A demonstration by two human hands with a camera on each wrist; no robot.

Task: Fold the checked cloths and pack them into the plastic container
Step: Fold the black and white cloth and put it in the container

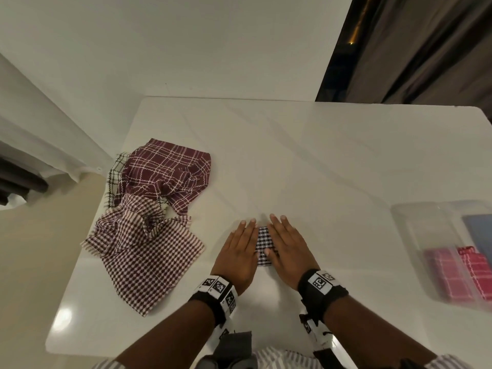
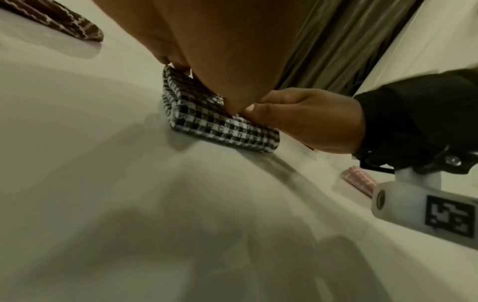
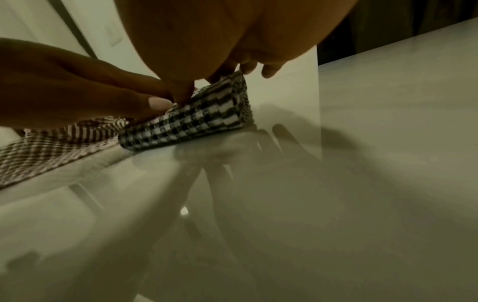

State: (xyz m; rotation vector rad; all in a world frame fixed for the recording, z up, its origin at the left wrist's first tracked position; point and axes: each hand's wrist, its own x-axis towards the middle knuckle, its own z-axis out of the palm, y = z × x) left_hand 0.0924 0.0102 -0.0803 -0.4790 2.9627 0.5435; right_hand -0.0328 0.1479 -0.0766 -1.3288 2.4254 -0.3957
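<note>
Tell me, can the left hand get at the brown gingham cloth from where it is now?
Probably yes. The left hand lies flat on the folded black-and-white cloth; the brown gingham cloth lies just to its left, with only bare table between.

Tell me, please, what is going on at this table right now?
A person is folding checked cloths. The left hand and right hand press flat on a small folded black-and-white cloth on the white table. Unfolded maroon cloths lie piled to the left; the plastic container on the right already holds folded pink ones.
</note>
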